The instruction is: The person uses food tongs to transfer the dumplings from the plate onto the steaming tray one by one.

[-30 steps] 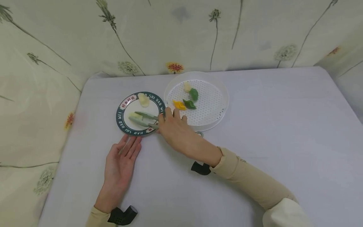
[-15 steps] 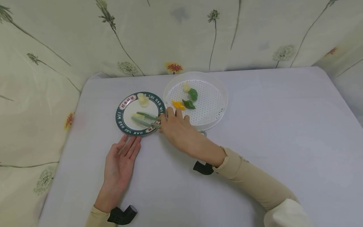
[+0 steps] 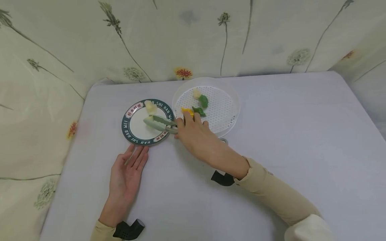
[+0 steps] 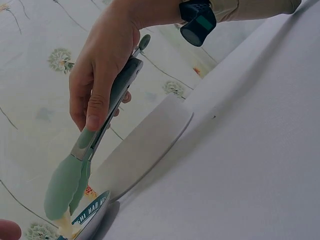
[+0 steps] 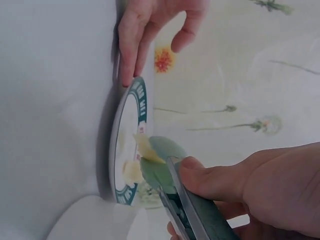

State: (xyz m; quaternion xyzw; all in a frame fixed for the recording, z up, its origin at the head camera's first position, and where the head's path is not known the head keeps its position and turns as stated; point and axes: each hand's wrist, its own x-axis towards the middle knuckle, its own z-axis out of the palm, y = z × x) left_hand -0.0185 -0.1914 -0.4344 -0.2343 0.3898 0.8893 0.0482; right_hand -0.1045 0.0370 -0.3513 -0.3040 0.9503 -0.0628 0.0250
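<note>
My right hand grips pale green kitchen tongs over a white plate with a dark green lettered rim. Between the tong tips is a pale yellow dumpling-like piece, partly hidden by them in the head view. In the right wrist view it appears just above the plate. Another pale piece lies at the plate's far side. My left hand lies palm up with straight fingers, its fingertips right at the plate's near rim.
Right of the plate stands a round white perforated tray with a raised wall. In it lie a cream and green piece, a dark green piece and a yellow one. A floral curtain hangs behind the white-covered table.
The tongs have moved slightly right and up in the head view, their tips drawing together on the pale piece, which has shifted with them. My left hand keeps its place.
</note>
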